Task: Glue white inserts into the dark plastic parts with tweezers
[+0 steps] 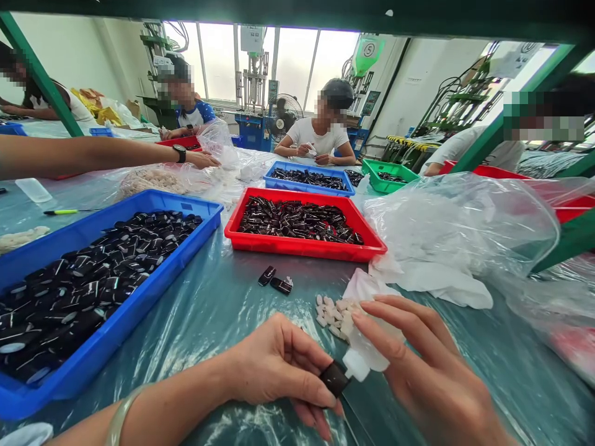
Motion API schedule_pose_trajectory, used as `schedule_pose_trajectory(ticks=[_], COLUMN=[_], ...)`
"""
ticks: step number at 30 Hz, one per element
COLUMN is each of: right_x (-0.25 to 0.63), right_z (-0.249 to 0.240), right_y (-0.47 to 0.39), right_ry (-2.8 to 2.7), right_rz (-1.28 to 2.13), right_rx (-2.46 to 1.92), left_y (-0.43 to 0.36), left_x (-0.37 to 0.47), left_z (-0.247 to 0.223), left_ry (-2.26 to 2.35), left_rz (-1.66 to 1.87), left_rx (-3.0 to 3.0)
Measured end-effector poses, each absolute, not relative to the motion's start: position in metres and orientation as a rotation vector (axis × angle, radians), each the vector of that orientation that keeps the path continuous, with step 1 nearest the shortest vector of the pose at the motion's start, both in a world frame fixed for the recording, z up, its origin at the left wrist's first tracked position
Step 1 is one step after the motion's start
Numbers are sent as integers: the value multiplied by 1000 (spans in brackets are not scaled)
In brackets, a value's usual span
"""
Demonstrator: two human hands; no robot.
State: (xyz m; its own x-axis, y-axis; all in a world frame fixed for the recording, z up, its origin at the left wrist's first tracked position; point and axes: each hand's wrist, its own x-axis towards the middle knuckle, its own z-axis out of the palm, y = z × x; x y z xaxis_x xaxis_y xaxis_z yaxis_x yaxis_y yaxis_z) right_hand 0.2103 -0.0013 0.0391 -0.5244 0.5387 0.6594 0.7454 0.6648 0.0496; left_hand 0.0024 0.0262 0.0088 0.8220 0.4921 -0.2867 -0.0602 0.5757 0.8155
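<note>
My left hand (283, 368) pinches a small black part (334, 378) between thumb and fingers, near the bottom centre. Just right of it, my right hand (427, 359) is closed around a translucent white bottle (367, 347), whose white cap and nozzle point down-left at the black part's end. Whether the nozzle touches the part cannot be made out. Beyond the hands lies a small pile of whitish pieces (331, 314), partly behind the bottle. Two black parts (281, 285) rest on the plastic-covered table in front of the red tray.
A blue tray (186, 248) of black parts stands at left, a red tray (307, 248) ahead. Clear plastic bags (460, 217) and a white cloth (446, 284) lie right. Another person's arm (93, 155) reaches in from the left. Several people sit around the table; green frame bars cross the view.
</note>
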Motion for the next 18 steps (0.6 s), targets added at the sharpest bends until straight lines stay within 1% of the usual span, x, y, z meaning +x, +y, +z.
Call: schedule_pose_trajectory(ticks=[12,18], right_x=[222,219], right_z=[27,27], right_y=[-5,-5], right_ry=[-2319,-2314], right_rz=[-426,-514], right_rx=[-985,-964], left_y=[25,25], left_x=[3,3], left_z=[7,7], left_ry=[524,541], left_rz=[303,287], left_rx=[885,907])
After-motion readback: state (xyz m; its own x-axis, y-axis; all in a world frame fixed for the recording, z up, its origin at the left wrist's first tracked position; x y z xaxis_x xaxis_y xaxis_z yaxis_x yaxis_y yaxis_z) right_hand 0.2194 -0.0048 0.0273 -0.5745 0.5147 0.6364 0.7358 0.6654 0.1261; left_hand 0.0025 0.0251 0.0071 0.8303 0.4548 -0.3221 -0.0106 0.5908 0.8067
